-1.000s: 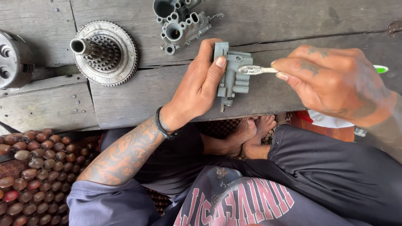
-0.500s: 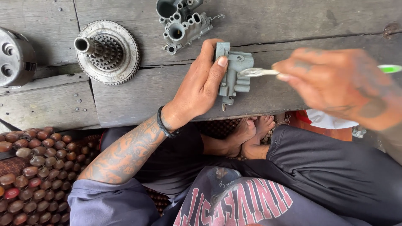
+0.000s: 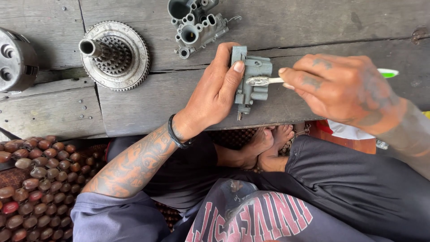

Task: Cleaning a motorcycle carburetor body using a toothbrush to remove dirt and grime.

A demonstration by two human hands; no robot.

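Item 1: small grey metal casting [image 3: 251, 83], blocky, with stub tubes on its side and a thin pin at its lower end. It is held upright against the near edge of the wooden plank bench [image 3: 313, 27]. The left hand [image 3: 214, 96] is closed around its left side, thumb pressed on the upper face, remaining fingers wrapped behind and mostly hidden.

Item 2: toothbrush [image 3: 262, 81], white neck, green handle end showing past the knuckles. It is pinched between thumb and fingers of the right hand [image 3: 345, 92], which is closed firmly about the handle. The bristle head is laid against the front of the casting; the bristles appear grey with grime, though this is not clearly seen.

Item 3: toothed gear disc with a central splined shaft [image 3: 114, 54], laid flat on the bench, well left of the casting.

Item 4: larger cast body with several round bores [image 3: 197, 24], set just above the left hand.

Item 5: round metal drum [image 3: 15, 60], cut off by the left edge.

Item 6: beaded seat mat of brown wooden beads [image 3: 33, 179], lower left, beside the person's lap.
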